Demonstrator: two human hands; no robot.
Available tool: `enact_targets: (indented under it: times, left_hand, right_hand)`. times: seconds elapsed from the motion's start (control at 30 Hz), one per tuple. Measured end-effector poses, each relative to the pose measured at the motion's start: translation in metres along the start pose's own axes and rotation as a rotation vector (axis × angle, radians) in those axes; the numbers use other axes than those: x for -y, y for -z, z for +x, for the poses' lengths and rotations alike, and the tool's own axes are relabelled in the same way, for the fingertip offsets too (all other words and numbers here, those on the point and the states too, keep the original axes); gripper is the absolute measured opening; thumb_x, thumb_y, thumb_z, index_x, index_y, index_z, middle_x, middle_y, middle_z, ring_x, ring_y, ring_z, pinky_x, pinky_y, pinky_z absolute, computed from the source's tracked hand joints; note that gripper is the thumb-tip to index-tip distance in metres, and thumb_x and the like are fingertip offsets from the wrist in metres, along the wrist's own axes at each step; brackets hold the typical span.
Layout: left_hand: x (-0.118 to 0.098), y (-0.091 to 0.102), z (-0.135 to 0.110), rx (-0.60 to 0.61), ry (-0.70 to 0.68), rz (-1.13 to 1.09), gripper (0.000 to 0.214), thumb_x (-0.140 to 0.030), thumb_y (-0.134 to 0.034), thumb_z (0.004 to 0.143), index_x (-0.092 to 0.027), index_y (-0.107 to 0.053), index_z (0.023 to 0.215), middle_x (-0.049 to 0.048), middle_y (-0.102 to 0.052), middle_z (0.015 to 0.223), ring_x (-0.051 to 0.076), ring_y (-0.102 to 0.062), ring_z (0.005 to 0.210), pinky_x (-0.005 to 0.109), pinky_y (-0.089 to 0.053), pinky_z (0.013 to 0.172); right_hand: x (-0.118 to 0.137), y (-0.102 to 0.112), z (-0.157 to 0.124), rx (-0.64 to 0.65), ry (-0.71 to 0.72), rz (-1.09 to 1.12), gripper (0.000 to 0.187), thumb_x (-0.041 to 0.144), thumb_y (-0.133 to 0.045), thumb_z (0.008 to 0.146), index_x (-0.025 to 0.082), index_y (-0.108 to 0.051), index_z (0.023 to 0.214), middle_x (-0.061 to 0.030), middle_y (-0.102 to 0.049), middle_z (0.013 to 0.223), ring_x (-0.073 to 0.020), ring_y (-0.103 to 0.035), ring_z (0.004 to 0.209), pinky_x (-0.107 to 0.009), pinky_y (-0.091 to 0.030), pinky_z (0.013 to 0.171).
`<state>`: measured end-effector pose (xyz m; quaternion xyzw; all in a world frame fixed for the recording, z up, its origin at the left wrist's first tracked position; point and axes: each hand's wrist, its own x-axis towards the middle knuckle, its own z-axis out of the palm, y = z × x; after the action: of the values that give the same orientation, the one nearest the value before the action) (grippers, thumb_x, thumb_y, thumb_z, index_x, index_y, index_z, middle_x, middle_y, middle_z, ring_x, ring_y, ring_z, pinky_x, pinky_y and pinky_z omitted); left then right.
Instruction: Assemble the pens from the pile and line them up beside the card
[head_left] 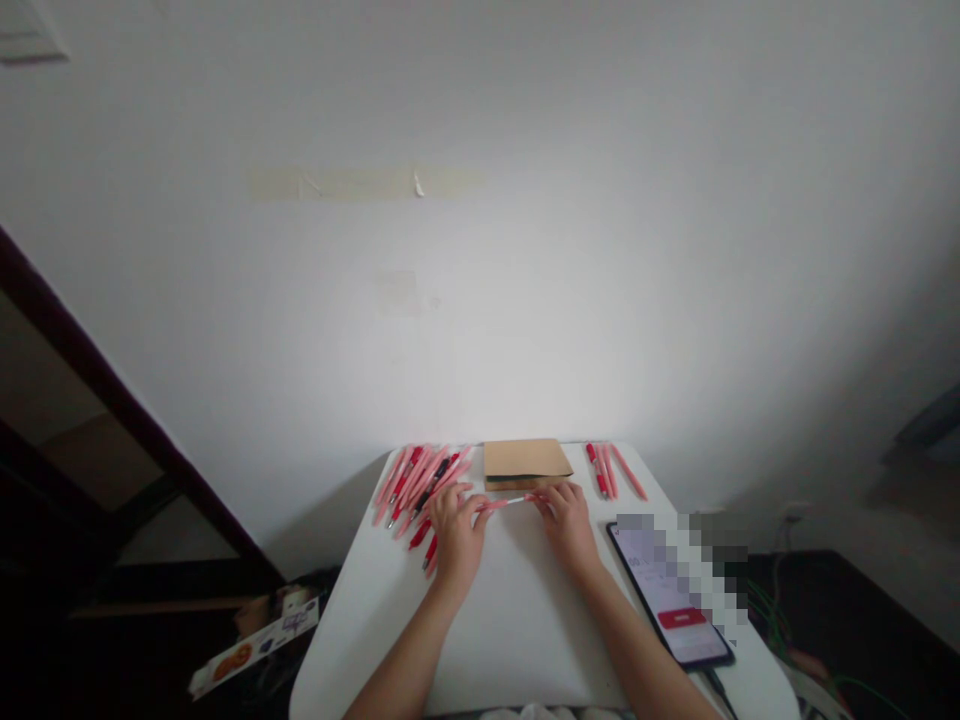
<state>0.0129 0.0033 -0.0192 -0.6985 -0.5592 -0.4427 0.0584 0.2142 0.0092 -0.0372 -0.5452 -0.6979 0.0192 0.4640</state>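
Hands met over the white table (pixel 517 620): left hand (pixel 456 535) and right hand (pixel 568 520) each pinched one end of a pink pen (pixel 510 502), held level just before a brown box (pixel 525 462). Loose red pens (pixel 420 485) lay beside the left hand; a phone (pixel 671 600) lay right.

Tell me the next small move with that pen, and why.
Probably lay the pen beside the few pens right of the box. The left hand and right hand pinch its ends over the table, and the big pile lies left.
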Motion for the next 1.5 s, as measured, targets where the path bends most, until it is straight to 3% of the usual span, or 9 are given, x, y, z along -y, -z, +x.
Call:
enact_targets:
  times: [0.57,0.93,1.5]
  left_hand:
    - [-0.0037,-0.0002,-0.0033,0.082,-0.026,0.014,0.005,-0.027,-0.071,0.082,-0.027,-0.075,0.085,0.0068,-0.06,0.112,0.027,-0.051,0.111,0.049,-0.041,0.099]
    - [-0.0016,-0.0013,-0.0043,0.104,-0.043,-0.006,0.008,-0.029,-0.067,0.086,-0.027,-0.075,0.088,0.0071,-0.06,0.114,0.027,-0.051,0.113,0.05,-0.041,0.1]
    - [0.0008,-0.0039,-0.0043,0.096,-0.067,0.001,0.011,-0.032,-0.067,0.086,-0.027,-0.076,0.086,0.0068,-0.061,0.114,0.028,-0.051,0.111,0.052,-0.043,0.099]
  right_hand:
    - [0.0088,0.001,-0.0026,0.058,0.071,-0.067,0.016,0.025,-0.058,0.093,0.031,-0.073,0.097,-0.0051,-0.068,0.097,-0.025,-0.054,0.101,-0.04,-0.043,0.088]
    - [0.0084,0.0001,-0.0033,0.065,0.089,-0.063,0.015,0.023,-0.061,0.091,0.029,-0.073,0.097,-0.0049,-0.066,0.099,-0.0239,-0.054,0.099,-0.041,-0.044,0.088]
    - [0.0073,-0.0017,-0.0035,0.01,0.165,-0.064,0.012,0.023,-0.063,0.091,0.029,-0.073,0.097,-0.0053,-0.065,0.097,-0.023,-0.055,0.096,-0.039,-0.044,0.085]
